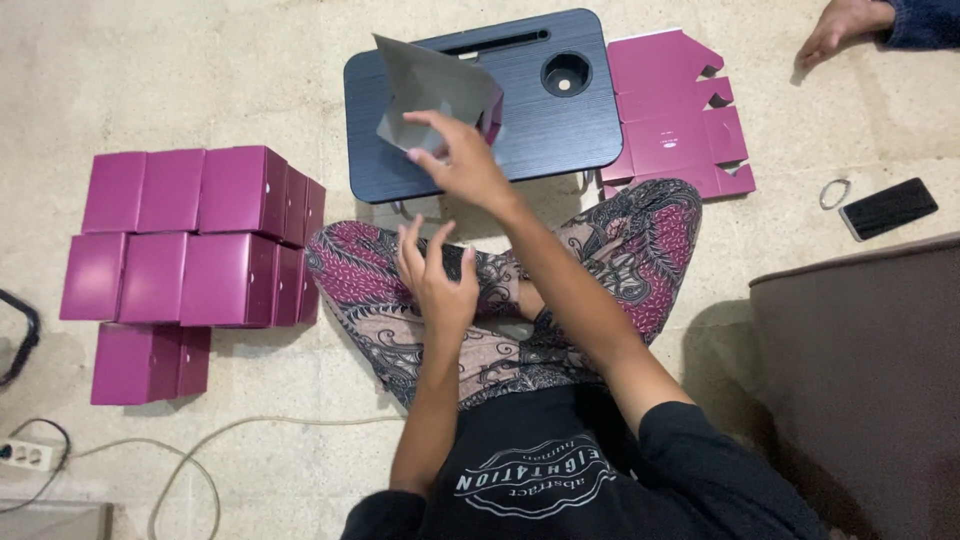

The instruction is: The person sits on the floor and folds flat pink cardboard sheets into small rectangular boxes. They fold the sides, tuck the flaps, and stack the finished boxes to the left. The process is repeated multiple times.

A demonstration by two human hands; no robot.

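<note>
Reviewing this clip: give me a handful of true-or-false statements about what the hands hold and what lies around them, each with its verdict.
1. The right hand grips a half-folded cardboard box, grey inside and magenta outside. True.
2. The left hand holds a pair of scissors. False: it is empty, fingers spread above the lap.
3. Finished magenta cardboard boxes are stacked on the floor to the person's left. True.
4. The flat magenta box blanks lie on top of the dark blue lap table. False: they lie on the floor beside it.
5. A black phone lies on the floor. True.
</note>
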